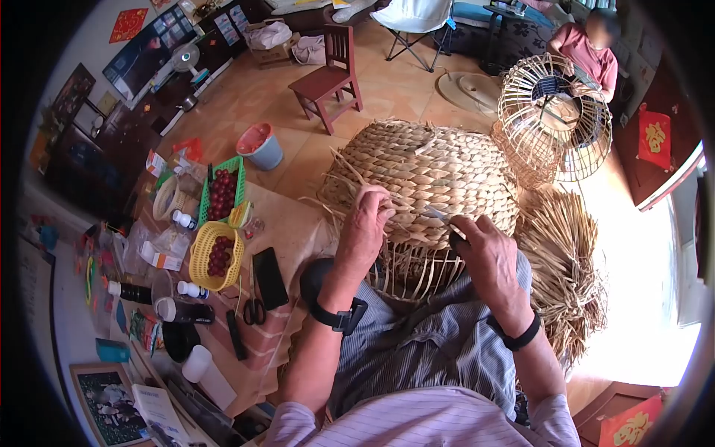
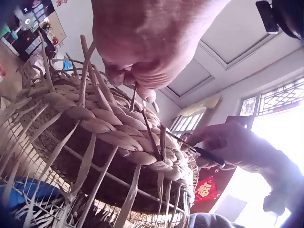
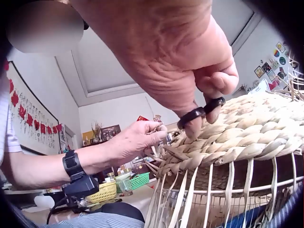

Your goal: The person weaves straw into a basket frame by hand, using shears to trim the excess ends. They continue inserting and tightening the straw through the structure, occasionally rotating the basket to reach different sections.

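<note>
Head view: one basket; left hand pinches strand, right hand grips one scissors.

Tiled floor, orange-tan in tone. Wooden chair, dark red, stands upright. White folding chair sits beyond it. Wall is pale; ceiling is panelled. Latticed window admits strong daylight. Television and standing fan occupy one side.

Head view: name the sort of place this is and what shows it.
Probably the living room of a home, doubling as a weaving spot: the wide television and small wooden chair suggest a household, while the large woven basket, with unwoven strips hanging loose, points to handcraft.
</note>
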The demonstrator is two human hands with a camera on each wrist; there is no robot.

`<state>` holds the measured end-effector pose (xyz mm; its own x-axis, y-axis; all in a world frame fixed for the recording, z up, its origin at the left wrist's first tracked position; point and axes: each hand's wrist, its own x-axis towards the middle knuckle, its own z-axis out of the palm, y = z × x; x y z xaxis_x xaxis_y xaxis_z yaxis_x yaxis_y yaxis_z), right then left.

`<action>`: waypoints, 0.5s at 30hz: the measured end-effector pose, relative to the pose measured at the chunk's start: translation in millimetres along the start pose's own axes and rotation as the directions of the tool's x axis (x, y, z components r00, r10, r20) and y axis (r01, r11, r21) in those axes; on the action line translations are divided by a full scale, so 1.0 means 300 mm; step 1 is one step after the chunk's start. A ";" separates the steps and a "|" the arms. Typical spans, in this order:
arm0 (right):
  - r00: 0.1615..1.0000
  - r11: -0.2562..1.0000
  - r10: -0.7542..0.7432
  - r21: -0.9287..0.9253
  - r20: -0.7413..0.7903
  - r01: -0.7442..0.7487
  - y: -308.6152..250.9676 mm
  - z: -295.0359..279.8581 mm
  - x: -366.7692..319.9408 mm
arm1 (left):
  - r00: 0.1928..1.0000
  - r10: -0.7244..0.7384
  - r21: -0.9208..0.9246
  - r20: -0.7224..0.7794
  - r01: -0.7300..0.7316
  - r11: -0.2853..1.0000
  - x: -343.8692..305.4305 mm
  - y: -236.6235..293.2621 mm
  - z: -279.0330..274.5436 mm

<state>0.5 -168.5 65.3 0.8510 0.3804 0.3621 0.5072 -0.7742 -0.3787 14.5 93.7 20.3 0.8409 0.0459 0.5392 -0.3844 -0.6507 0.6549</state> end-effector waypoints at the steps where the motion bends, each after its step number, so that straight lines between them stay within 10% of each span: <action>1: 1.000 1.000 0.017 -0.001 0.008 -0.017 0.009 -0.002 -0.012 | 0.997 -0.057 -0.023 0.043 0.058 0.998 -0.009 -0.009 -0.005; 5: 0.995 0.999 0.037 -0.032 0.091 -0.034 0.058 0.008 -0.091 | 0.971 -0.155 -0.159 0.184 0.185 0.970 -0.048 0.076 -0.031; 15: 0.989 0.984 -0.056 -0.158 0.140 0.078 0.062 0.048 -0.125 | 0.975 0.032 0.063 0.222 -0.047 0.997 -0.108 0.042 0.068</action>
<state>-19.8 -189.9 32.3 0.8320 0.4901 0.2600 0.5441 -0.8123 -0.2100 -9.9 68.4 0.2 0.8916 -0.1440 0.4292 -0.3989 -0.6984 0.5942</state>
